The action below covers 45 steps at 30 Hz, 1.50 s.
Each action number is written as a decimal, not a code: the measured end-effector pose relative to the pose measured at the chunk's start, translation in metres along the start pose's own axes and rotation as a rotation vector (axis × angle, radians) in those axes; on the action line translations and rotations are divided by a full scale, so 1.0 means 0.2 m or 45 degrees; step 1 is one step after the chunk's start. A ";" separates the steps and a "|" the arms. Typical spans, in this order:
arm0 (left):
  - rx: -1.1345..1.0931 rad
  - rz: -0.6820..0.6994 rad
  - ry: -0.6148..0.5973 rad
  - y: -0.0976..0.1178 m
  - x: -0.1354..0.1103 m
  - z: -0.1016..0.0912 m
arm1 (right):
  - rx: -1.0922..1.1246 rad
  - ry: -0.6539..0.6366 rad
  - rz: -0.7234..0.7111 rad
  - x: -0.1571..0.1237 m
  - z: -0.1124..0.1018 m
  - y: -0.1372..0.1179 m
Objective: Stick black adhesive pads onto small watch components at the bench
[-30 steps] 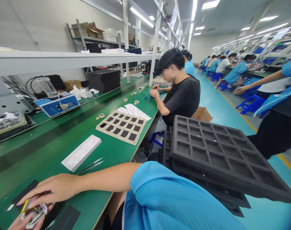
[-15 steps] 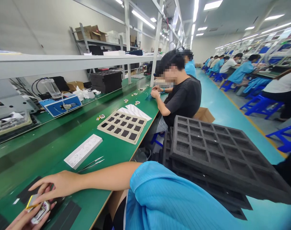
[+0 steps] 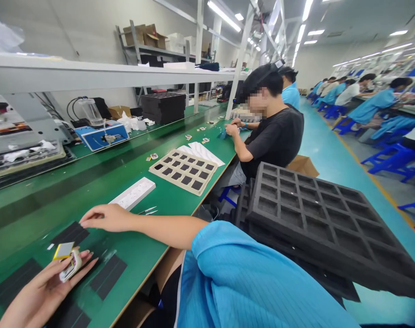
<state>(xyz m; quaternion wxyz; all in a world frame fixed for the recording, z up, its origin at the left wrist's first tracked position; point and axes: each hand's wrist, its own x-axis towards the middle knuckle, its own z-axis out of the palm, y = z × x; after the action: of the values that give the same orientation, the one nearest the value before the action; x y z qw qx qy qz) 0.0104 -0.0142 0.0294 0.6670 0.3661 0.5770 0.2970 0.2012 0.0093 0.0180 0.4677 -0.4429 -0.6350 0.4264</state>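
Observation:
My left hand [image 3: 45, 282] holds a small white device casing [image 3: 70, 266] between thumb and fingers, its open side showing parts inside. A flat silver battery pouch with yellow edges [image 3: 64, 250] sticks out beside the casing, against the thumb. My right hand [image 3: 106, 218] is over the near corner of a black adhesive-like sheet [image 3: 70, 232], its fingertips pinched together; whatever is between them is too small to make out. Another black sheet [image 3: 109, 275] lies to the right of my left hand. Behind my right hand are a white tray of tiny pieces [image 3: 135, 192] and tweezers [image 3: 149, 211], partly covered by my wrist.
A beige tray with dark cells [image 3: 184, 171] and white paper sheets [image 3: 207, 154] lie farther along the green bench. A co-worker [image 3: 268, 123] sits beyond. Stacked black foam trays [image 3: 309, 205] stand to my right. A blue device [image 3: 103, 135] sits along the back.
My right hand has left the battery and casing and moved away to the black sheet. My left hand still holds the casing. The whole view has shifted slightly.

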 end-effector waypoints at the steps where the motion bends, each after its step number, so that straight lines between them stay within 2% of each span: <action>1: -0.025 -0.031 -0.003 0.01 -0.03 0.02 | 0.023 -0.058 0.007 -0.02 -0.03 -0.03; 3: -0.044 -0.056 -0.060 0.01 -0.06 0.04 | 0.005 -0.213 0.017 -0.08 -0.08 -0.07; 5: -0.036 -0.040 -0.177 0.00 -0.06 0.03 | -0.162 -0.298 0.012 -0.18 -0.11 -0.07; 9: -0.068 -0.039 -0.310 -0.04 -0.04 0.01 | -0.750 -0.144 -0.016 -0.41 -0.07 0.01; 12: -0.033 -0.041 -0.348 -0.05 -0.02 -0.01 | -1.017 -0.124 -0.138 -0.50 -0.01 0.08; 16: 0.020 -0.004 -0.445 -0.07 0.01 -0.03 | -0.947 -0.105 -0.149 -0.50 0.00 0.10; 23: -0.083 0.119 -0.618 -0.08 0.00 -0.01 | -0.521 0.191 0.055 -0.47 -0.11 0.08; 26: -0.115 0.122 -0.647 -0.09 0.02 -0.01 | -0.525 0.104 0.031 -0.47 -0.11 0.09; 30: -0.112 0.113 -0.712 -0.11 0.04 -0.01 | -0.699 -0.081 -0.080 -0.48 -0.03 0.10; 36: -0.189 0.095 -0.661 -0.12 0.07 -0.03 | -0.967 -0.096 -0.157 -0.47 0.08 0.12; 45: -0.255 0.076 -0.639 -0.12 0.07 -0.04 | -0.974 -0.116 -0.128 -0.45 0.08 0.11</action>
<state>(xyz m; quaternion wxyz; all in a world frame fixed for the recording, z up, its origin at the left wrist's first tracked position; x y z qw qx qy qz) 0.0048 -0.0144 0.0016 0.8129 0.3773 0.3503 0.2722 0.2042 -0.0732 -0.0256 0.2603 -0.5344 -0.7891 0.1546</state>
